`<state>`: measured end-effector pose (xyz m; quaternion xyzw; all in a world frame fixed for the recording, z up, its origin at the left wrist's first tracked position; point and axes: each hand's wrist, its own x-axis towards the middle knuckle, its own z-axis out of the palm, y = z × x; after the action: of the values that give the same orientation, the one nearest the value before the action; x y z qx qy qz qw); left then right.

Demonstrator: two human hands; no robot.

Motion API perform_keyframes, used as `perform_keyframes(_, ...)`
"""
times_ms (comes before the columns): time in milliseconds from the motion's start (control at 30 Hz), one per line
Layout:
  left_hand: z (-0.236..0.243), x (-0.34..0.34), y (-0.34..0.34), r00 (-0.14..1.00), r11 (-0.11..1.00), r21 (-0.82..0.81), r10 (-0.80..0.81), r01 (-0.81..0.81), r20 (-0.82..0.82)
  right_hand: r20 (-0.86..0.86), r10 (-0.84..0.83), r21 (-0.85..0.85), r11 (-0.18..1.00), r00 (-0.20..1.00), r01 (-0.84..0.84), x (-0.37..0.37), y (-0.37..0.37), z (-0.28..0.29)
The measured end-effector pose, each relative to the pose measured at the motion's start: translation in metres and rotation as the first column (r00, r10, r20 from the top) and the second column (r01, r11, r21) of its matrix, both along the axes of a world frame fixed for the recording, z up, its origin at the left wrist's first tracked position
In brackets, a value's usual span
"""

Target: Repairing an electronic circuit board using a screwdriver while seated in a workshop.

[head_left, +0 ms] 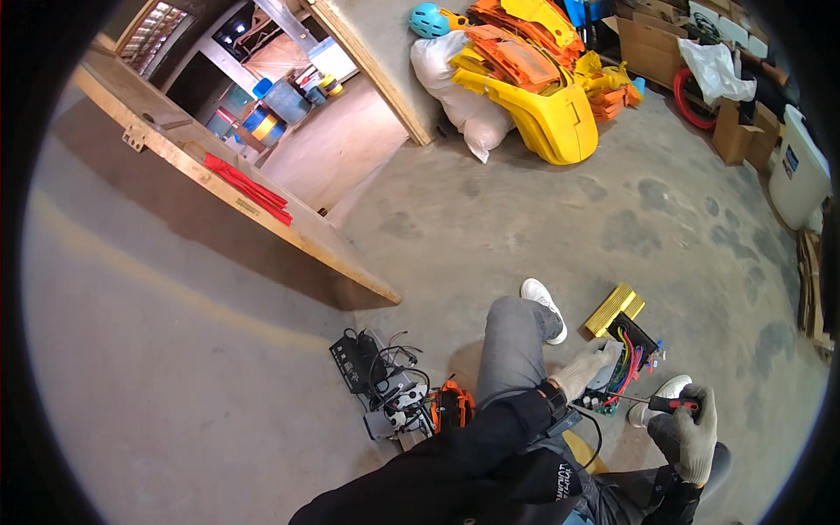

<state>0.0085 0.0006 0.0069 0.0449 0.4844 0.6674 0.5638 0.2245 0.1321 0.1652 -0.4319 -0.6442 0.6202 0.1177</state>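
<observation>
The right hand (694,433), gloved in white, is closed in a firm grip on the red-and-black handle of a screwdriver (662,403), whose thin shaft runs leftward from the fist toward the electronics on the floor. Just beyond that tip, to the left of the right grip, the gloved left hand (584,367) presses down on a green circuit board (604,395) with a bundle of red, black and coloured wires; its fingers lie curled over the board, holding it rather than pinching it, so that grip is closed loosely on the board's edge.

To drive the screw cleanly, it looks wise to keep the shaft in line with the screw, push along the axis before turning, and let the left hand pin the board so it cannot skate on the concrete floor (490,219); the loose wires should stay out of the tip's way.

A little past the left grip sits a gold finned housing (614,309), touching the black end of the wired unit. Leftward, beyond the person's grey trouser leg, lies a tangle of black brackets and cables (385,385) with an orange part (452,406). Far off, yellow and orange plastic panels (542,79) lean against white sacks (459,87).
</observation>
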Motion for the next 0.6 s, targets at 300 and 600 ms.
perform_keyframes(300, -0.017, -0.003, 0.002, 0.997, 0.998, -0.061, 0.009, -0.014, -0.076, 0.133, 0.187, 0.460, 0.858, 0.973, -0.228, 0.006, 0.015, -0.041)
perform_keyframes(600, -0.032, 0.020, 0.004, 0.982, 0.999, -0.035, -0.040, 0.035, -0.186, 0.091, -0.060, 0.278, 0.960, 0.994, 0.033, 0.013, -0.006, -0.013)
